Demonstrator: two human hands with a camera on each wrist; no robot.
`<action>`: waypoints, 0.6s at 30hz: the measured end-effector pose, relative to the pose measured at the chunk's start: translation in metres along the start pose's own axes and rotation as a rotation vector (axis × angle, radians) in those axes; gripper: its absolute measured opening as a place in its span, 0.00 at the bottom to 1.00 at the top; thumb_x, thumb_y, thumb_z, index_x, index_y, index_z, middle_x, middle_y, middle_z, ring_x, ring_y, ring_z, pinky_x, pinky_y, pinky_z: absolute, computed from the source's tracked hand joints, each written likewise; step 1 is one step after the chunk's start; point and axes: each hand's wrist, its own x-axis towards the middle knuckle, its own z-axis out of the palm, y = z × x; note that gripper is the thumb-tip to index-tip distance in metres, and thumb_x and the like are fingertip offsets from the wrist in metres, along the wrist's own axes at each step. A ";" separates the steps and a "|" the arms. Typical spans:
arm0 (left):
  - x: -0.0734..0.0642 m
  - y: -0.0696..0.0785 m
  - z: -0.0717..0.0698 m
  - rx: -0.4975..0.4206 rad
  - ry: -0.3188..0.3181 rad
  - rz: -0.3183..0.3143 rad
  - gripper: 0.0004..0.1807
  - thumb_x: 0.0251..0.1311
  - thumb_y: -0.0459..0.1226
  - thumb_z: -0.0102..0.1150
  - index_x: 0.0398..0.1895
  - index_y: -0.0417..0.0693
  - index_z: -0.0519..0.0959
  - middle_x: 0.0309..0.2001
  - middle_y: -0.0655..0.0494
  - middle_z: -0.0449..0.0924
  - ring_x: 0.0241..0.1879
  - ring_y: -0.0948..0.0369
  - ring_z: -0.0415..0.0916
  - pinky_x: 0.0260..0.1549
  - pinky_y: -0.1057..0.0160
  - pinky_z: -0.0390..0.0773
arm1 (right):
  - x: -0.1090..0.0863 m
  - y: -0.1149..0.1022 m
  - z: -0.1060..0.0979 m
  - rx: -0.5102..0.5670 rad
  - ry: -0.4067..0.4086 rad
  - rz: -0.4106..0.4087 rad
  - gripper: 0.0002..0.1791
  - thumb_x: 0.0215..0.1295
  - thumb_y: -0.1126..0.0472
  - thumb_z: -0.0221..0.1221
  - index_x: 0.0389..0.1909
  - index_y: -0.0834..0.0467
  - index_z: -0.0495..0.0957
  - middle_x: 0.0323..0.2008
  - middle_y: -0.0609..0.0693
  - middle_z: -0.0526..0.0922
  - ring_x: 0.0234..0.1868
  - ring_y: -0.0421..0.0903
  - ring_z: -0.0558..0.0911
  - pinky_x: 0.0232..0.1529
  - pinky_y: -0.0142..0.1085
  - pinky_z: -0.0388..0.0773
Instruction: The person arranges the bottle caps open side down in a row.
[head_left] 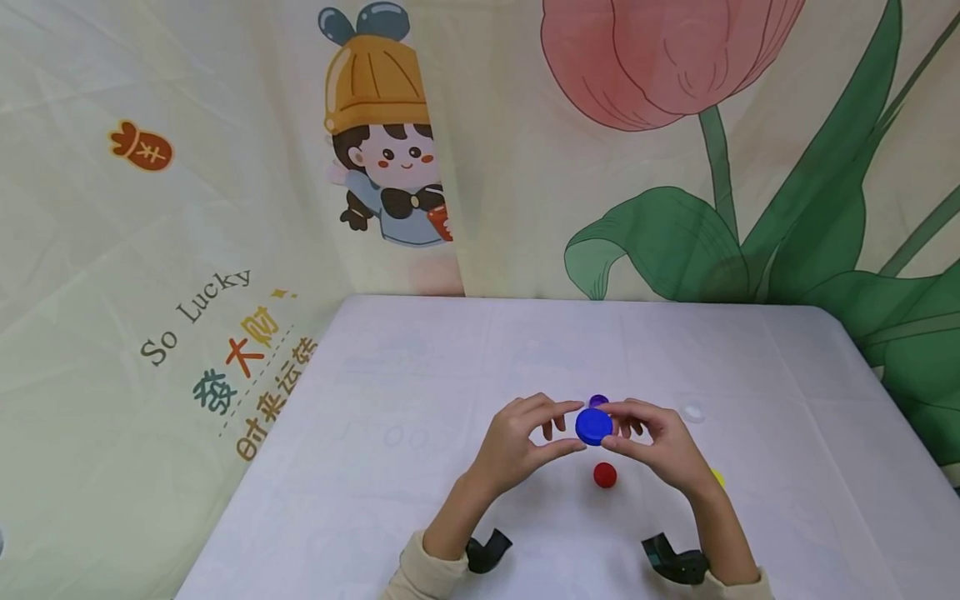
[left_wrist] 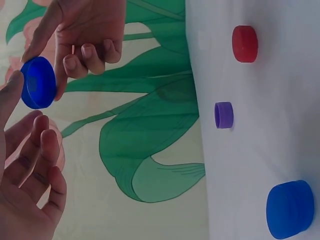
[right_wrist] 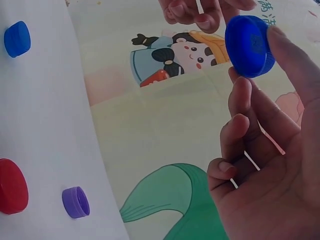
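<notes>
Between both hands, a blue bottle cap is held up above the table. My right hand pinches its rim with thumb and index finger, as the right wrist view shows. At the opposite side of the cap is my left hand, its thumb touching the rim. A slim gap seems to part its index finger from the cap in the left wrist view. The cap's hollow inside faces away from the head camera. Below lie a red cap and a small purple cap, partly covered in the head view.
Another blue cap lies on the white table; the head view does not show it. A yellow cap peeks out by the right wrist, and a clear ring lies farther back. A printed curtain hangs behind.
</notes>
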 end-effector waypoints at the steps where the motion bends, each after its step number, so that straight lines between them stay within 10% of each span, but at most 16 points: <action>1: 0.000 0.000 0.000 -0.005 -0.004 -0.009 0.23 0.47 0.46 0.69 0.48 0.49 0.80 0.27 0.61 0.75 0.26 0.70 0.68 0.27 0.75 0.66 | 0.000 -0.001 0.000 -0.005 0.005 -0.002 0.19 0.50 0.73 0.65 0.46 0.62 0.79 0.27 0.48 0.76 0.31 0.45 0.70 0.30 0.34 0.67; 18: -0.001 -0.008 -0.001 -0.065 -0.005 -0.055 0.20 0.48 0.42 0.70 0.46 0.48 0.81 0.28 0.61 0.76 0.27 0.70 0.70 0.27 0.75 0.69 | 0.009 0.005 0.006 -0.052 0.015 -0.007 0.21 0.49 0.64 0.68 0.47 0.56 0.80 0.29 0.45 0.77 0.32 0.46 0.70 0.30 0.35 0.68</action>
